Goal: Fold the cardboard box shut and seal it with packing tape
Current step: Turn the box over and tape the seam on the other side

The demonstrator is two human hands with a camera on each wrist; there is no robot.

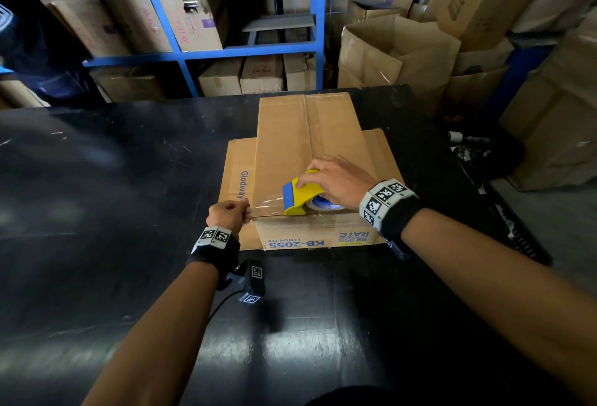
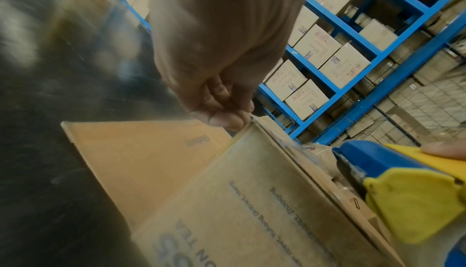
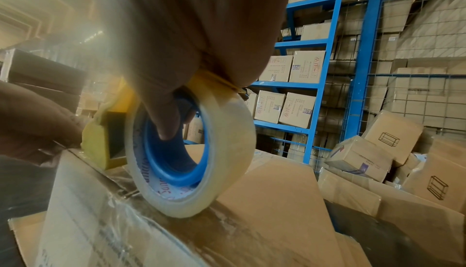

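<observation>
1. The black table [image 1: 97, 179] fills the left and near part of the head view, its glossy top scuffed and streaked with glare.
2. A small black device with 2 square coded markers [image 1: 252, 279] lies on the table just near the left wrist, a cable trailing from it.
3. The left hand [image 1: 230, 215] sits at the box's near-left corner, fingers curled, thumb and fingertips [image 2: 227, 119] pinching the free end of the clear packing tape [image 1: 268, 205] right at the corner edge.
4. The cardboard box [image 1: 307, 147] lies on the table right of centre (blue print reads "Glodway" and "KB-2055"); its top flaps meet along a centre seam, while side flaps [image 1: 235, 163] spread flat on the table.
5. The pulled tape spans the short gap from the left hand to the yellow-and-blue tape dispenser [image 1: 298, 195], which rests on the box top near its front edge.
6. The right hand [image 1: 339, 181] grips the dispenser from above, fingers curled over it, one finger [image 3: 163, 115] hooked into the roll's blue core [image 3: 176, 151].
7. Blue shelving [image 1: 232, 50] with cartons stands behind, and loose cartons [image 1: 397, 53] are piled to the right.
</observation>
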